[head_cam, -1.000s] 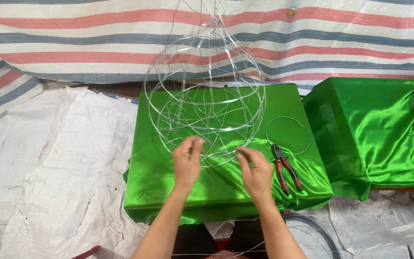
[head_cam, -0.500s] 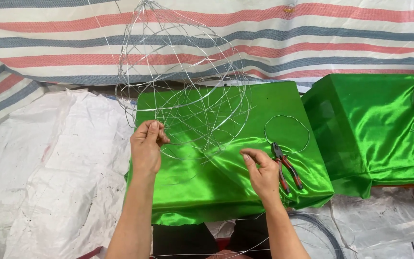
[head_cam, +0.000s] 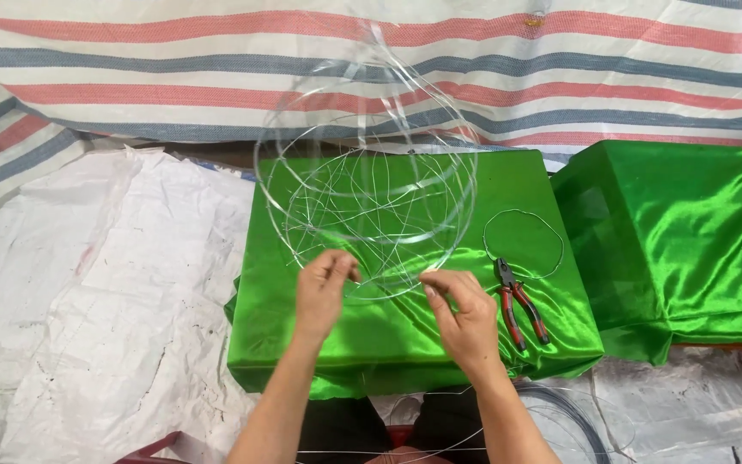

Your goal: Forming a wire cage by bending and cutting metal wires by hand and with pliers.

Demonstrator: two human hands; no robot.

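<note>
A rounded frame of thin silvery wire [head_cam: 367,185] — hoops and crossing strands bent into a bulb shape with a narrow neck at the top — stands over the far half of a low block covered in shiny green satin cloth [head_cam: 405,344]. Its lowest hoop hangs just above the cloth at the near side, and that is where both hands meet it. The left hand [head_cam: 324,292] has its fingers curled and pinched on the bottom hoop at the near left. The right hand [head_cam: 465,314] is closed too, thumb and forefinger nipping the same hoop a little to the right; the two hands sit close together but apart, forearms reaching in from the near edge.

Just right of the right hand, a pair of pliers with red and black handles [head_cam: 519,301] lies on the green cloth, nose pointing far. Touching or nearly touching the nose of the pliers, a single loose ring of thin wire [head_cam: 484,245] lies flat on the cloth.

Further right, well apart, a second block draped in the same green satin [head_cam: 672,241] stands — another wire shape shows at the right border, too cut off to tell more. White crumpled plastic sheeting [head_cam: 88,301] covers the ground on the left, and a red, white and blue-grey striped tarpaulin [head_cam: 216,69] hangs along the far side. A coil of dark wire [head_cam: 573,421] lies at the near right by the right forearm.
</note>
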